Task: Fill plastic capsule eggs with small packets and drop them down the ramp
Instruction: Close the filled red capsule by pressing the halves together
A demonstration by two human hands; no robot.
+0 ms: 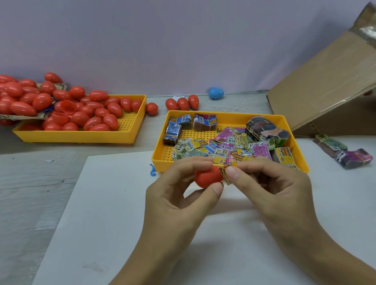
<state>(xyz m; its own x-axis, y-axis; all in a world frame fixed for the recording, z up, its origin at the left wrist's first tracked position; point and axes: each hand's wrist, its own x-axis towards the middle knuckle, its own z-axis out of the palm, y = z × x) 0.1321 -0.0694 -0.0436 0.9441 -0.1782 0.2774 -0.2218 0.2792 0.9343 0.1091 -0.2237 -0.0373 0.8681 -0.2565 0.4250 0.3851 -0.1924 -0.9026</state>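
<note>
Right now, holding a red egg half (208, 177) between thumb and fingers of the left hand (178, 195), over the white board (76, 231) just in front of the near yellow tray (159, 160). Pinching a small yellow packet (227, 173) between thumb and forefinger of the right hand (270, 180), fingers curled close, packet edge touching the rim of the half; whether any of it sits inside yet, impossible to tell.

Likely to go wrong: packet catching crosswise on the rim and crumpling rather than sliding in, being flat and about as wide as the opening. Could also slip from so light a pinch and fall onto the board. Smooth round shell apt to rotate or pop out of the left fingertips if pushed hard from the side. Matching half not visible in either hand, so closing may mean reaching away with the shell open and spilling the contents.

Counted: one egg half in hand, one packet in hand. Two yellow trays, the far tray (133, 129) heaped with red eggs (94, 118), too many and too overlapped to count. Four red eggs loose on the table behind the near tray, one blue egg (216, 93). Loose packets (228, 145) in the near tray, uncountable; several banded bundles among them, two more bundles (342, 151) lying right of it. One cardboard ramp (327, 84), far right
</note>
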